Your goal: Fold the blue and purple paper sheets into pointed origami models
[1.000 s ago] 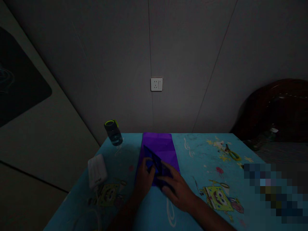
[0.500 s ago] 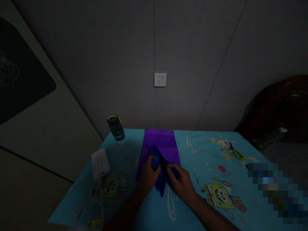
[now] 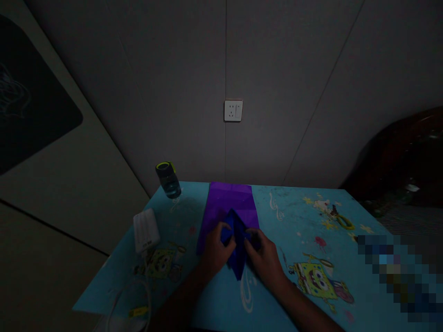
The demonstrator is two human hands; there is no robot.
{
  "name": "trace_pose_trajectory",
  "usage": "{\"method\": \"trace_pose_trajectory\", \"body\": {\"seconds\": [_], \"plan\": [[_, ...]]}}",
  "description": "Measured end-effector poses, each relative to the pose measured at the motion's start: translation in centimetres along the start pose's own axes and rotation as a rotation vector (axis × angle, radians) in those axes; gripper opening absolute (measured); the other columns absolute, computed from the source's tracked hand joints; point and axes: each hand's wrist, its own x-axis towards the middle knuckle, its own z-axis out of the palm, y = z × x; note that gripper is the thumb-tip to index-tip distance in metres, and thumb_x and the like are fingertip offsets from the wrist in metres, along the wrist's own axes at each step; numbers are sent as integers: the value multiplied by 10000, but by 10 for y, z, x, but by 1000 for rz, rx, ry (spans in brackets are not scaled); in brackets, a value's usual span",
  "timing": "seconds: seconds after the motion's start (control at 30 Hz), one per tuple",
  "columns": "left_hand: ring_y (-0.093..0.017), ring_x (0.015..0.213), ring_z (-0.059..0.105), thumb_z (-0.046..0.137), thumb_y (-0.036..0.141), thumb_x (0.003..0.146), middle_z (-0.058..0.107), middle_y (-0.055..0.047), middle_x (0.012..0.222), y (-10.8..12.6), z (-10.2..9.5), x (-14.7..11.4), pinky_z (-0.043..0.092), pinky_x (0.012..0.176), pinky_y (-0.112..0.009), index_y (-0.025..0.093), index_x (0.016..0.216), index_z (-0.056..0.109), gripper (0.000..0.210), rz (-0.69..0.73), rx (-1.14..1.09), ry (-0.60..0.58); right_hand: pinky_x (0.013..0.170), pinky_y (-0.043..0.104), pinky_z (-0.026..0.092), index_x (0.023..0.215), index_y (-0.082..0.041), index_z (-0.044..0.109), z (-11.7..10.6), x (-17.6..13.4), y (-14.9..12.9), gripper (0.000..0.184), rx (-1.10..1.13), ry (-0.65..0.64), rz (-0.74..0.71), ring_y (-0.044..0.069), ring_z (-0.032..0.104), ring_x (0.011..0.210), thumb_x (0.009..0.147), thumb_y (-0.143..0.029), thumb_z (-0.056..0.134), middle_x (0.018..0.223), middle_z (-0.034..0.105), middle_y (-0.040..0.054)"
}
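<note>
Head view: left hand [image 3: 218, 248] is nearly closed, pinching the folded blue paper [image 3: 238, 249] at 9 o'clock, right hand [image 3: 266, 259] same deal at 3, by the 6 o'clock end of the purple sheet [image 3: 231, 197].

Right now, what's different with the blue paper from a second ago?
The folded blue paper has turned so its pointed ends run away from and toward the person, and it looks more spread open. The right hand, stretched out before, now pinches the paper's right side. The left hand still grips the left side. The purple paper, water bottle and white power bank stayed put.
</note>
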Motion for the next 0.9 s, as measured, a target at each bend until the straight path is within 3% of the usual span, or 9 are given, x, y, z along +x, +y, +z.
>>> {"method": "trace_pose_trajectory", "body": {"seconds": [0.3,0.53,0.73,0.9], "plan": [[-203,888,660,630,252,812,675,-53,936,11,-3,-11,532,816,-328,215,1018,588,214,223,35,-89,564,256,400,957,-223,431,-4,3,13,179,-159,-22,21,162,543,601,817,-271,531,727,575,-24],[-211,849,657,738,374,756,645,-40,896,16,-2,-15,538,760,-322,223,949,575,294,219,73,-95,577,266,389,860,-243,365,-7,3,11,199,-355,-37,16,187,567,625,712,-187,485,721,572,-6],[-213,914,640,574,269,868,646,-60,943,13,-1,-15,509,816,-334,221,995,556,137,209,56,-124,573,273,417,919,-216,447,-10,4,1,149,-413,-38,1,199,615,609,825,-319,499,722,631,24],[-199,889,633,453,220,919,645,-63,909,11,0,-11,489,826,-331,219,958,548,103,189,49,-102,612,289,462,1053,-182,503,-12,4,0,213,-389,-91,-52,217,678,644,891,-299,426,752,686,46]]}}
